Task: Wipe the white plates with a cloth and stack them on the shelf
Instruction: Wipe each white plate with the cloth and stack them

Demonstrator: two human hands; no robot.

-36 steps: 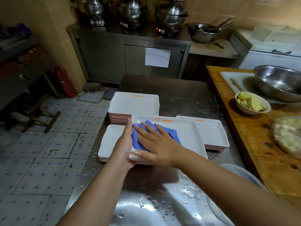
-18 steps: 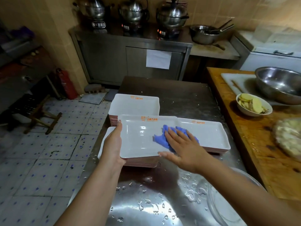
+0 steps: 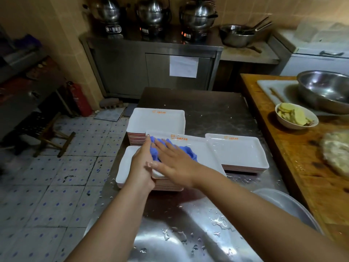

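Plate wiped over the wet steel counter [image 3: 188,233]

The right hand [image 3: 175,163] pressed a blue cloth [image 3: 187,151] onto a white plate [image 3: 205,154]; the left hand [image 3: 140,167] gripped its edge.

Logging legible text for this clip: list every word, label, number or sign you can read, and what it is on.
Nothing can be read.
Orange logo and characters on the far plate stack: blurred.
Same print on the held plate: blurred.
Same print on the right plate stack: blurred.
Paper sheet on the cabinet: no visible text.
Cooker panels: too small.

The cloth [image 3: 186,151] in the middle of the frame is bright blue, and the plates [image 3: 237,151] are white with a small orange logo and reddish edges. At the left, the floor tiles [image 3: 56,186] are pale grey with blue dots; at the right, the wooden table [image 3: 294,157] is orange-brown.
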